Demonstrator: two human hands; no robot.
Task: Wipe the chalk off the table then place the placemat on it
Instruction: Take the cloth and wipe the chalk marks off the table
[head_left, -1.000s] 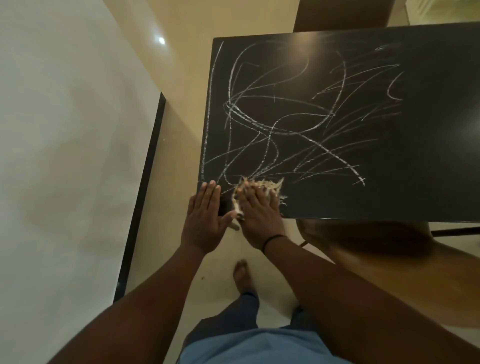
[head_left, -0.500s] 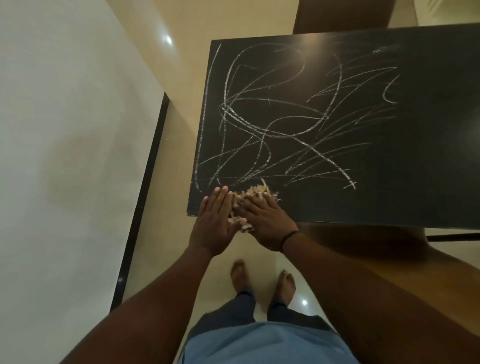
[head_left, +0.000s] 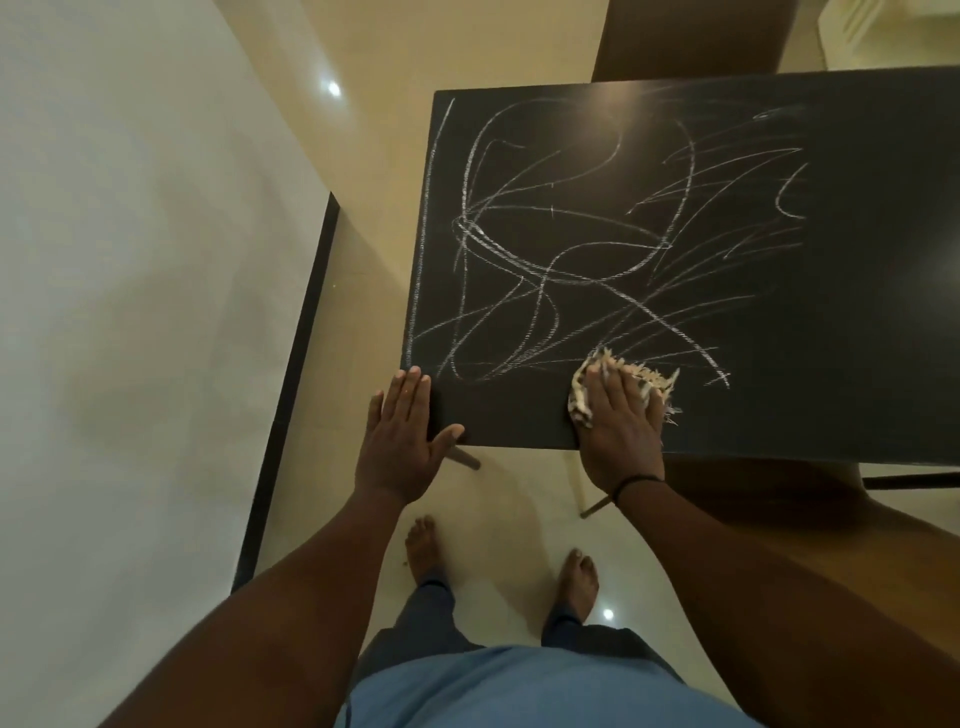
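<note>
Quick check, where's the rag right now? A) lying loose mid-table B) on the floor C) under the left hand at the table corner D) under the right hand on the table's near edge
D: the right hand presses the frayed rag flat near the table edge, while the left hand rests bare at the corner.

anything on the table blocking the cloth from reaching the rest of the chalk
Nothing visible does. The right hand presses the cloth at the near edge of the table, and the chalk scribbles spread across bare tabletop. The left hand rests at the near left corner, aside.
</note>
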